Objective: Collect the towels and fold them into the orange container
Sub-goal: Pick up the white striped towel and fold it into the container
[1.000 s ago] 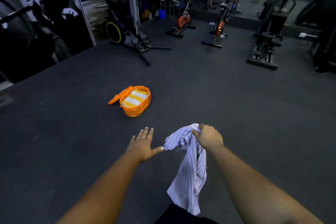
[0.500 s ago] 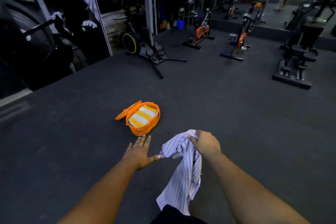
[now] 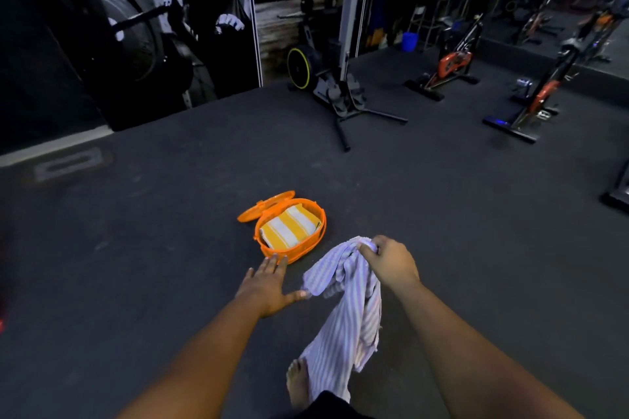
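Note:
An orange container [image 3: 308, 250] stands on the dark gym floor just ahead, its lid [image 3: 263, 207] hinged open to the back left. A folded yellow-and-white striped towel [image 3: 288, 230] lies inside it. My right hand [image 3: 388, 260] grips the top of a lilac-and-white striped towel [image 3: 347, 316], which hangs down in front of my legs. My left hand [image 3: 269, 284] is spread with straight fingers beside the towel, its thumb touching a corner of the cloth, fingertips close to the container's near rim.
My bare foot [image 3: 297, 384] shows at the bottom. A rowing machine [image 3: 326, 85] and its base legs stand beyond the container. Exercise bikes [image 3: 449, 68] line the far right. A dark wall mural [image 3: 136, 27] runs along the left.
I have walked closer to the container, which now sits larger and lower in view. Both hands keep their hold and pose on the lilac towel.

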`<action>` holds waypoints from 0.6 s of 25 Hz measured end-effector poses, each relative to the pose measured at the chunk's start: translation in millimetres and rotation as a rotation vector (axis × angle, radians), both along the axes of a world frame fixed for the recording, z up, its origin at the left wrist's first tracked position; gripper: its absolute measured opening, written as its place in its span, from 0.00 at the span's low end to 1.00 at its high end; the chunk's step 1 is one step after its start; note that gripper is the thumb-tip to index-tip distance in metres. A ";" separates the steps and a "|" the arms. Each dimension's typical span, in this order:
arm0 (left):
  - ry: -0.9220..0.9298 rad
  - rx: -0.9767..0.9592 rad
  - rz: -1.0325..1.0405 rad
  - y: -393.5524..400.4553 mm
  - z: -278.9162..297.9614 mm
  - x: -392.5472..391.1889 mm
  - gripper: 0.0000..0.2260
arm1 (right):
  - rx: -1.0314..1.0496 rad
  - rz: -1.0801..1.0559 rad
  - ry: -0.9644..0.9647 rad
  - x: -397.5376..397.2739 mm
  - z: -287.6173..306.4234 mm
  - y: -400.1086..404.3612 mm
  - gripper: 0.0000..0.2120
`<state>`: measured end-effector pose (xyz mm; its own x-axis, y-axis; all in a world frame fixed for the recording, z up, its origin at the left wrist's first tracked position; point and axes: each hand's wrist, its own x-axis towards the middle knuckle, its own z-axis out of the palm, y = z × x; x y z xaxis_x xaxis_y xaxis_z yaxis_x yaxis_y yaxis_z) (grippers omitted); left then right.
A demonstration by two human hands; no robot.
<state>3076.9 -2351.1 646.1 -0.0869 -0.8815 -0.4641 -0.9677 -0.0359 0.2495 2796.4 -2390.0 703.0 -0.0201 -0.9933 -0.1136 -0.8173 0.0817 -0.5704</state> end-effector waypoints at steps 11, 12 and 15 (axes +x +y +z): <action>0.517 -0.095 0.138 -193.1 -36.3 -4.9 0.24 | 0.005 0.263 -0.387 2.0 -19.8 -171.6 0.15; 0.480 -0.114 0.171 -200.7 -34.0 -8.5 0.15 | 0.020 0.264 -0.395 -0.7 -25.5 -182.2 0.15; 0.427 -0.167 0.324 -226.5 -29.3 -6.2 0.06 | 0.016 0.232 -0.307 -11.2 -38.3 -227.1 0.17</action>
